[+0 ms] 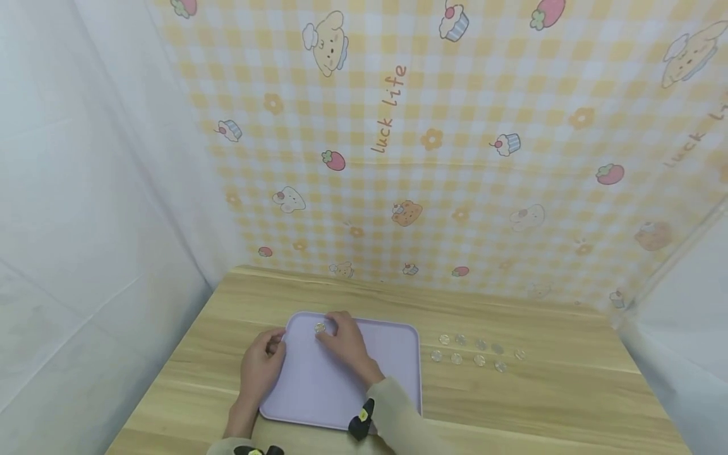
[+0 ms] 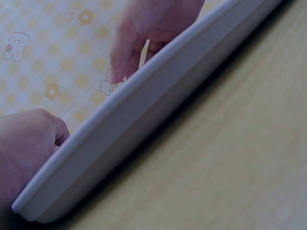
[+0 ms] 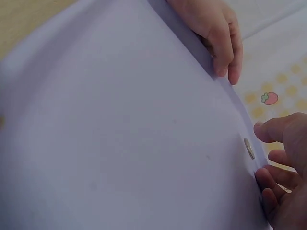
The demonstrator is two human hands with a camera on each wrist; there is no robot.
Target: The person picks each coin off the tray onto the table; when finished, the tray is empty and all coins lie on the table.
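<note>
A pale purple tray (image 1: 318, 392) lies on the wooden table. One small shiny coin (image 1: 320, 327) is on it near the far left corner; the right wrist view shows this coin (image 3: 249, 149) close to the rim. My right hand (image 1: 348, 344) reaches over the tray, thumb and fingers spread around the coin, with a gap visible between them and it. At the left rim, my left hand (image 1: 261, 366) touches the edge with its fingertips. In the left wrist view, the tray's side wall (image 2: 144, 110) hides part of both hands.
Right of the tray, several similar coins (image 1: 479, 360) lie in two loose rows on the table (image 1: 546, 404). A yellow checked cloth (image 1: 432, 189) with cartoon prints hangs behind the table. White sheets (image 1: 102, 221) hang at both sides.
</note>
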